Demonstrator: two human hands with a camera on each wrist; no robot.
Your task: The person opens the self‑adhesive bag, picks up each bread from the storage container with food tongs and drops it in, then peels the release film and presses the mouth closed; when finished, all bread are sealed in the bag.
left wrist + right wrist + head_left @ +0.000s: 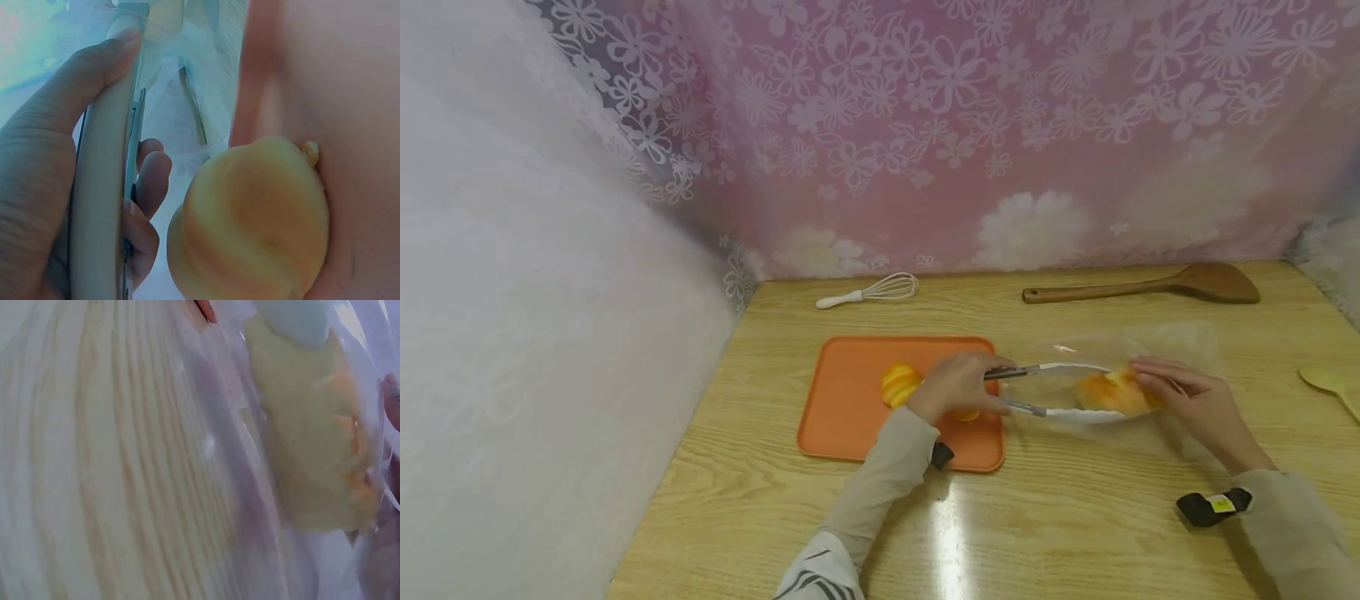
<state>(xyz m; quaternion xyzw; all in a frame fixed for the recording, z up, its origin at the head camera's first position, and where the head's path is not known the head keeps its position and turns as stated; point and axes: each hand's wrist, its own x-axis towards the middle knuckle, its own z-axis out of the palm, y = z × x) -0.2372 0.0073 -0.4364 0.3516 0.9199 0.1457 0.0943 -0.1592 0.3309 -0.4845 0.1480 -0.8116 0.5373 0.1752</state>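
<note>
Two bare hands meet at a clear plastic bag [1183, 340] on the right side of a pale wood-grain table [737, 467]. Inside it lies a blurred golden-orange piece of bread [1112, 393], which looks pale and oblong in the right wrist view. The left hand [964, 383] grasps a pair of grey metal tongs with white ends [1030, 370], thumb on one side and fingers curled on the other. The white ends stand apart, one on the far side of the bread and one on the near side. The right hand [1195, 404] appears to pinch the bag at the bread's right end; whether it presses on the bread as well, I cannot tell.

To the left, a yellow-striped round bun [901, 383] sits on a rectangular orange tray [842, 375], just under the left forearm and hand, so a low sweep of that wrist could knock it. The thin film is the other weak point: it could snag on the spread white ends or fold between them and the bread, spoiling the hold. Squeezing too hard could dent what looks like soft bread, while a loose squeeze could let it slip sideways in the slack plastic
</note>
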